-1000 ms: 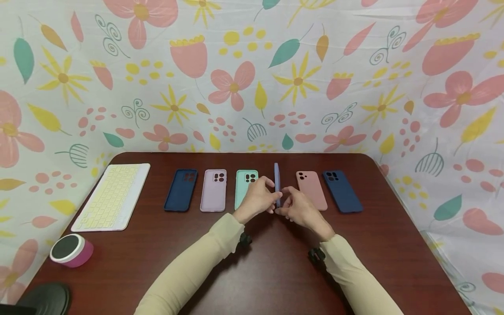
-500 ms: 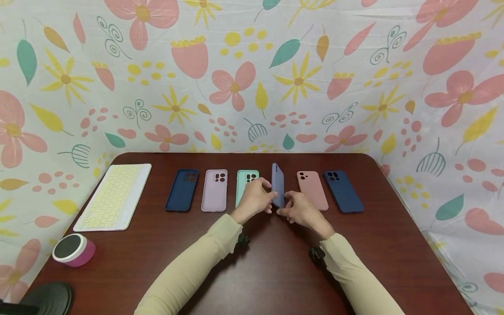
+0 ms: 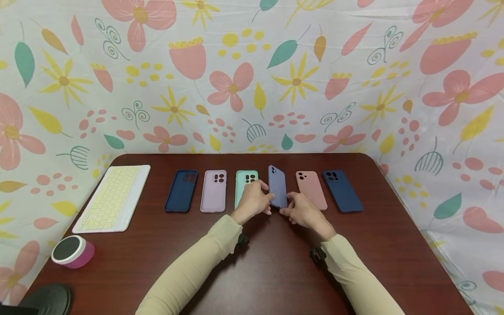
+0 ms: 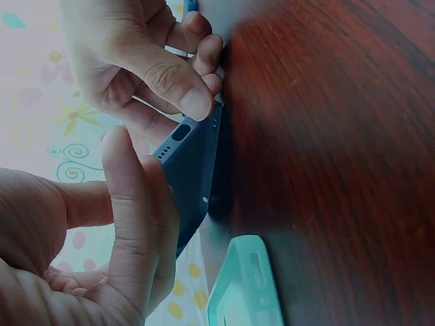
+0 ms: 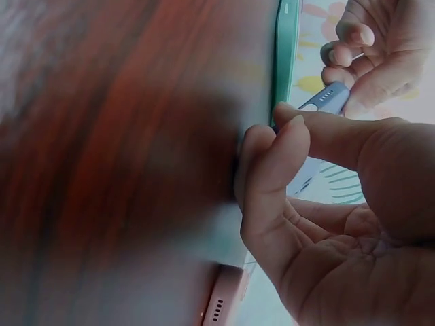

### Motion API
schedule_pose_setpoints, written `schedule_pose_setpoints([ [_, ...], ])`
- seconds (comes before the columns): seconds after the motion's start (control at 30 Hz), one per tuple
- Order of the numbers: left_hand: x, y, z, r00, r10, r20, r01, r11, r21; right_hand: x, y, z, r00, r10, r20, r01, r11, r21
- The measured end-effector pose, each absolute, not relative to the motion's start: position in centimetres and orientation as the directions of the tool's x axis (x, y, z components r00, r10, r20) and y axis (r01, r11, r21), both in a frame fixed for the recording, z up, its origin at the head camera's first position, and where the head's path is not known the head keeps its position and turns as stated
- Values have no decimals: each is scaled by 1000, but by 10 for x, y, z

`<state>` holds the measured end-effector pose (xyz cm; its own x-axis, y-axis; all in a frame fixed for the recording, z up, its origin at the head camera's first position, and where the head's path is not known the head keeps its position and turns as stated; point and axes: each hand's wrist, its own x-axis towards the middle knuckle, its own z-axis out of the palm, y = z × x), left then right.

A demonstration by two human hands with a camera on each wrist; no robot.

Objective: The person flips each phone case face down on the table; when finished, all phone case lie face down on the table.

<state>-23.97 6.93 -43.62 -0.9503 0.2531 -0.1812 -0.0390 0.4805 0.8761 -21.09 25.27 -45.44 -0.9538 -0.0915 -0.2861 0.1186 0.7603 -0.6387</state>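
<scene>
A blue-grey phone case (image 3: pixel 278 186) is tilted between the two hands, its back with the camera holes facing the head camera. My left hand (image 3: pixel 252 200) pinches its left edge, which is raised off the table. At the lower right corner, close to the tabletop, my right hand (image 3: pixel 305 212) pinches it between thumb and fingers. The left wrist view shows the case's dark inner side and bottom edge (image 4: pixel 182 132) with a port opening. A mint green phone case (image 3: pixel 240 192) lies partly behind my left hand; a pink one (image 3: pixel 313 190) lies beside my right hand.
A dark blue case (image 3: pixel 180 192) and a lilac case (image 3: pixel 213 192) lie on the left, another blue case (image 3: pixel 343 192) on the right. A white keyboard (image 3: pixel 114 199), a pink-and-white round container (image 3: pixel 75 252) and a black round base (image 3: pixel 47 299) stand along the left side.
The blue-grey case has swung from edge-on to tilted, its upper edge going left and its back coming into view. Both hands keep hold of it, nearly in place.
</scene>
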Motion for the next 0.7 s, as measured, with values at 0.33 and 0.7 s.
schedule_pose_setpoints([
  [0.33,-239,73,-443,-948,247,-200,-51,501,864,-209,255,-454,-953,-73,-295,133,773,-620],
  [0.7,-246,78,-455,-935,296,-195,42,639,768,-208,259,-454,-958,-62,-282,132,774,-619],
])
